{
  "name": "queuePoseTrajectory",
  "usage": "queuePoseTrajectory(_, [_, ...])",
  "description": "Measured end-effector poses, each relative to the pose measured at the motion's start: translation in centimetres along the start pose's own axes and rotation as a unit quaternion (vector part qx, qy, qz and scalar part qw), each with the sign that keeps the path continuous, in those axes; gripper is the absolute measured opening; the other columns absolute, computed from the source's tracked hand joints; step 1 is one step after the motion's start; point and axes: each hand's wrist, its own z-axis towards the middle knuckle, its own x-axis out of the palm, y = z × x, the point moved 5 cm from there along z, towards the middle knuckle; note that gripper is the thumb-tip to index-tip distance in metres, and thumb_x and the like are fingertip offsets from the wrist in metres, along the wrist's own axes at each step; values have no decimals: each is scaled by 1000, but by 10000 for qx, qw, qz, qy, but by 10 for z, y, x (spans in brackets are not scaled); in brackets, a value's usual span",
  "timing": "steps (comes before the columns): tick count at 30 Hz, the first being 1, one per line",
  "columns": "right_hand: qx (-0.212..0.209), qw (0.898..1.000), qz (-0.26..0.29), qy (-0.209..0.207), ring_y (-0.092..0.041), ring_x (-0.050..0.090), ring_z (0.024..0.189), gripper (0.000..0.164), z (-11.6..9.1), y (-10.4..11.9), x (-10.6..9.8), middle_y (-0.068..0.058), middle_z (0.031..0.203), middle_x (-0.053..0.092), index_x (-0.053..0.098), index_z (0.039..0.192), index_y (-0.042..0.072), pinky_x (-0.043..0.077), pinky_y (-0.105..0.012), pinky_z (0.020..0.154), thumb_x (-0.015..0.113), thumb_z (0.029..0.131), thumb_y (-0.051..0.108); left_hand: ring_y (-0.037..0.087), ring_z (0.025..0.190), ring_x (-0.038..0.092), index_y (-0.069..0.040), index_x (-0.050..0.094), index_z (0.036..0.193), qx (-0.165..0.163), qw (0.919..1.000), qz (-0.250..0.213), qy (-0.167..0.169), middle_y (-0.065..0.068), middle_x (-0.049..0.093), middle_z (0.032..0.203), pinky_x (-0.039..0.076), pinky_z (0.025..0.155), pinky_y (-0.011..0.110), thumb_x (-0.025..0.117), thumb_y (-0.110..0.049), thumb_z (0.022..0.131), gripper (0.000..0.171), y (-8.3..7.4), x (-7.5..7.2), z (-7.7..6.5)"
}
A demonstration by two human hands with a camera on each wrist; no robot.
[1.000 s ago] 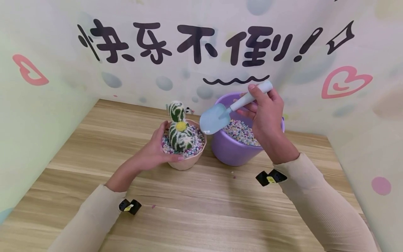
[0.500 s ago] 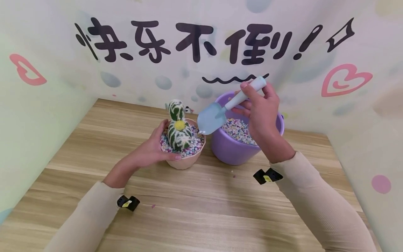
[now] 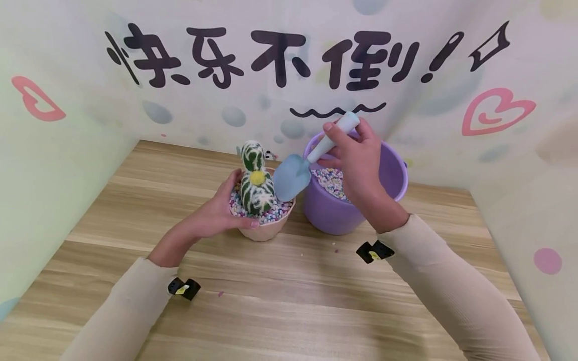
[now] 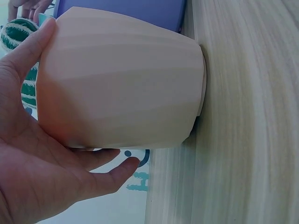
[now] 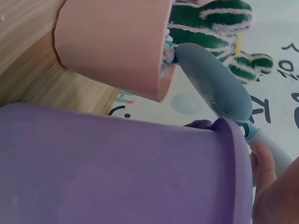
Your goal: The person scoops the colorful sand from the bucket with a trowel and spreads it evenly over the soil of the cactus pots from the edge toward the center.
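Observation:
My left hand holds the pink flowerpot at its left side, thumb at the front of the rim and fingers round the back. A green and white fuzzy cactus with a yellow pompom stands in it among multicoloured pebbles. By its handle, my right hand grips a light blue trowel. The blade tilts down over the pot's right side; in the right wrist view its tip reaches the pebbles beside the cactus.
Close to the pot's right stands a purple bucket with more pebbles inside, below my right hand. A few stray pebbles lie on the wooden table. A printed backdrop rises behind and at both sides.
My right hand has moved left, and the trowel blade has swung further over the pot and tipped down. White pebbles seen earlier at its tip no longer show there. The left hand keeps its hold.

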Motion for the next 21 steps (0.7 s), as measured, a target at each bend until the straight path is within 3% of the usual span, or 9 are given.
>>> queuePoseTrajectory(12, [-135,9986,-519,16,-29,72,75,24,-1,-1,0,-14,94,68,62,102,8,59,-39,60,76,85,18,36,147,10,-18,-8,156,-1,9999,-72,92,15,3,160,13,118,56,84,-33,74,124,0,-1,2])
queuePoseTrajectory(21, [-379,9971,-640,138,-29,72,75,24,-1,0,4,-15,93,68,62,101,7,59,-39,59,76,85,17,32,148,11,-20,-2,156,190,9987,-302,376,8,7,162,13,119,54,85,-26,74,120,1,-6,5])
